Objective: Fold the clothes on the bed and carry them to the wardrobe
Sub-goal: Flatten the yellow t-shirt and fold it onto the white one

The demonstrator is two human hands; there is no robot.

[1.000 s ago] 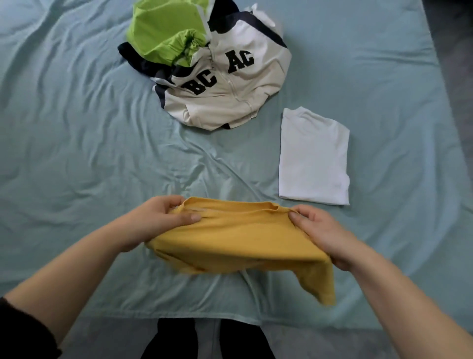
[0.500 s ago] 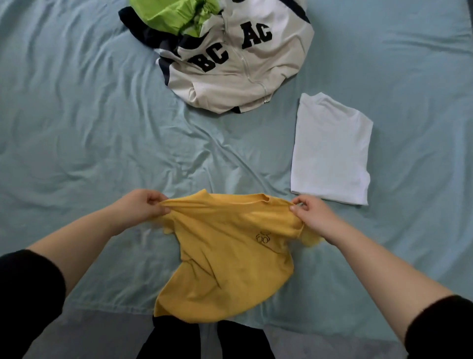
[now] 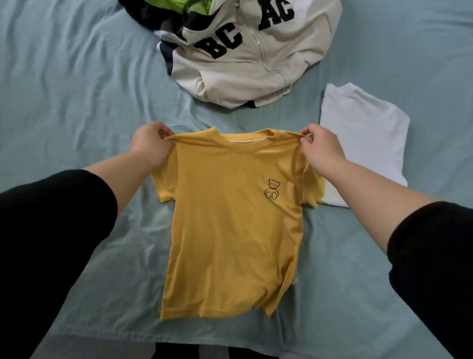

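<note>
Fingers [image 3: 163,133] of the left hand [image 3: 151,144] pinched one shoulder of the yellow T-shirt [image 3: 230,243], and the right hand [image 3: 323,150] pinched the other shoulder, both clenched on the cloth. Between the 2 hands the shirt was spread front up over the bed [image 3: 76,97], a small bear print [image 3: 272,189] on its chest, its hem near the front edge. The sleeve below the right hand overlapped a folded white garment [image 3: 368,143]. Beyond lay a crumpled cream jacket [image 3: 245,69] lettered BC and AC, with a green garment [image 3: 176,3] at the top edge.
</note>
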